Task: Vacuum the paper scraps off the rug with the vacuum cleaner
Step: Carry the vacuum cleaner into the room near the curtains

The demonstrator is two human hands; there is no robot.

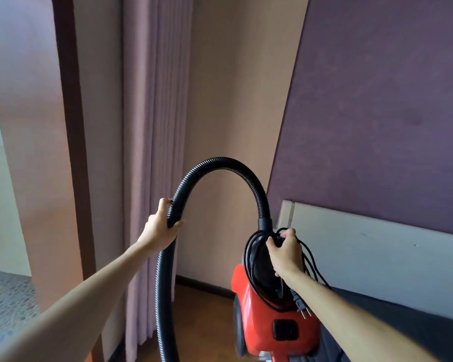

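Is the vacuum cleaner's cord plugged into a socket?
No, the plug dangles free beside the red vacuum cleaner, with the cord bundled under the right hand.

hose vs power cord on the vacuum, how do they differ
The hose is thick and ribbed; the power cord is thin and smooth. The hose rises in one wide arch, while the power cord is bundled in several loops on the vacuum cleaner. The left hand holds the hose; the right hand holds the power cord loops. Both are black.

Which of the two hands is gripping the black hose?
The left hand; it grips the ribbed hose, while the right hand holds the coiled cord.
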